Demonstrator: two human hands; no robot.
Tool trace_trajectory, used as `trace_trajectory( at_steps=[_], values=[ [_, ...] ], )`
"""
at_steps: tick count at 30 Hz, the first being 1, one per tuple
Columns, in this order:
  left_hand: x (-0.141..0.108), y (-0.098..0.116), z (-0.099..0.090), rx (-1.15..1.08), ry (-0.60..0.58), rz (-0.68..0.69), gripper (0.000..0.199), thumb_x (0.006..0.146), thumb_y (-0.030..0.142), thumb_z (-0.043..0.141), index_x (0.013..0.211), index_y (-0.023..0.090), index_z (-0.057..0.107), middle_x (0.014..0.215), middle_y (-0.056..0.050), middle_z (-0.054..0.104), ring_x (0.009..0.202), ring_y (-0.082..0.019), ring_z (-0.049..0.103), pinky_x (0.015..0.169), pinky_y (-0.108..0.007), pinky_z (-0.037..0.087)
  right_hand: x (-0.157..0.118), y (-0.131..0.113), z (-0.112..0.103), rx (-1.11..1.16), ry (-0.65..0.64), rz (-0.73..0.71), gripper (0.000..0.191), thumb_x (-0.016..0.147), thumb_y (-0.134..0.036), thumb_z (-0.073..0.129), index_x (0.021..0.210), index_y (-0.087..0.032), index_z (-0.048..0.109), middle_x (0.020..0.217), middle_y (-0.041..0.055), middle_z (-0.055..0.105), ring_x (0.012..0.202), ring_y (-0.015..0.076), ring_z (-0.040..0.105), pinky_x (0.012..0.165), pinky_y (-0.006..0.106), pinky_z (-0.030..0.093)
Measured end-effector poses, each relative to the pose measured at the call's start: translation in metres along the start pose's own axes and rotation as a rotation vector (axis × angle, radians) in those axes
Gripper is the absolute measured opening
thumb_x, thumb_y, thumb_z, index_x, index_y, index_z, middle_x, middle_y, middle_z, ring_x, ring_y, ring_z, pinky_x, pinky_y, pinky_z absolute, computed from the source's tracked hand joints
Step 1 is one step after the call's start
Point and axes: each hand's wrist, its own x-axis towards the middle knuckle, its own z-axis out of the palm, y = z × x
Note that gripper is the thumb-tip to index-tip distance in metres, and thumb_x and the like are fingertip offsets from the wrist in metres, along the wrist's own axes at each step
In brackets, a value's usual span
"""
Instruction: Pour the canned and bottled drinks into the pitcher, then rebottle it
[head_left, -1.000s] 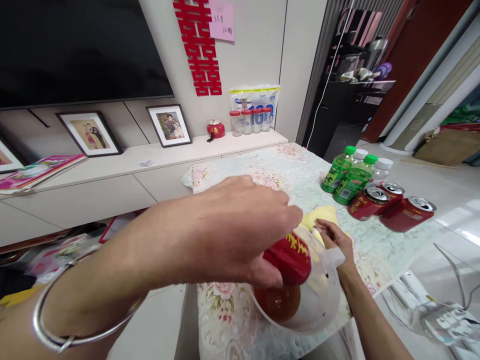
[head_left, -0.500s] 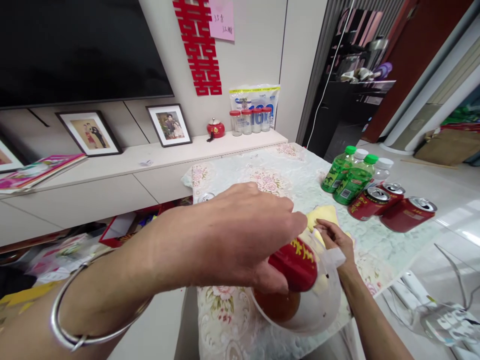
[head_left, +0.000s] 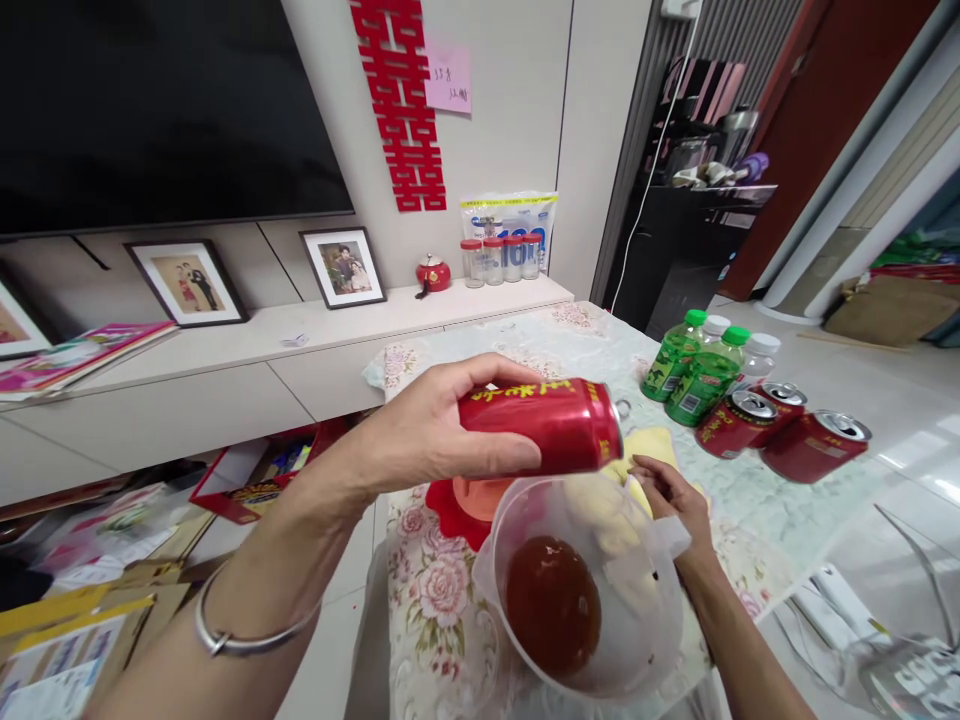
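My left hand [head_left: 450, 425] is wrapped round a red drink can [head_left: 547, 425], which lies nearly level with its top end toward the right. The can is above the far rim of a translucent plastic bowl [head_left: 637, 640]. Brown liquid [head_left: 553, 605] lies in the left part of the bowl. At the bowl's right side, my right hand [head_left: 675, 495] has its fingers closed on a yellow cloth [head_left: 652, 450], beside the bowl's tab handle [head_left: 673, 537]. A red scalloped item [head_left: 457, 515] with an orange-pink dish shows partly behind the bowl.
Green-capped bottles [head_left: 705, 375], clear white-capped bottles [head_left: 761, 350] and opened red cans [head_left: 814, 445] stand at the table's right side. The table wears a floral cloth [head_left: 442, 590]. Behind it runs a white cabinet [head_left: 337, 325] with framed photos [head_left: 345, 267] and red-lidded jars [head_left: 501, 262].
My left hand has raised the can from its downward tilt inside the bowl to nearly level above the rim. The liquid is now in fuller view. My right hand stays at the cloth.
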Motion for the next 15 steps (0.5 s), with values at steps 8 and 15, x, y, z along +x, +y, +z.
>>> trace_trajectory(
  at_steps=[8, 15],
  values=[
    [0.001, -0.069, 0.004, -0.715, 0.359, 0.132, 0.063, 0.071, 0.064, 0.087, 0.116, 0.022, 0.072, 0.11, -0.008, 0.079, 0.099, -0.027, 0.076, 0.087, -0.037, 0.062, 0.002, 0.001, -0.001, 0.016, 0.012, 0.033, 0.05, 0.079, -0.059, 0.073, 0.109, -0.02, 0.074, 0.099, 0.0125, 0.079, 0.086, 0.0299, 0.075, 0.077, 0.041, 0.061],
    [-0.018, -0.099, 0.015, -0.818, 0.573, 0.066, 0.069, 0.058, 0.064, 0.095, 0.104, 0.019, 0.07, 0.097, -0.007, 0.079, 0.091, -0.026, 0.076, 0.083, -0.036, 0.063, 0.003, -0.005, -0.002, -0.019, 0.009, 0.041, 0.051, 0.075, -0.063, 0.071, 0.105, -0.022, 0.075, 0.096, 0.0109, 0.08, 0.088, 0.031, 0.076, 0.076, 0.039, 0.063]
  ],
)
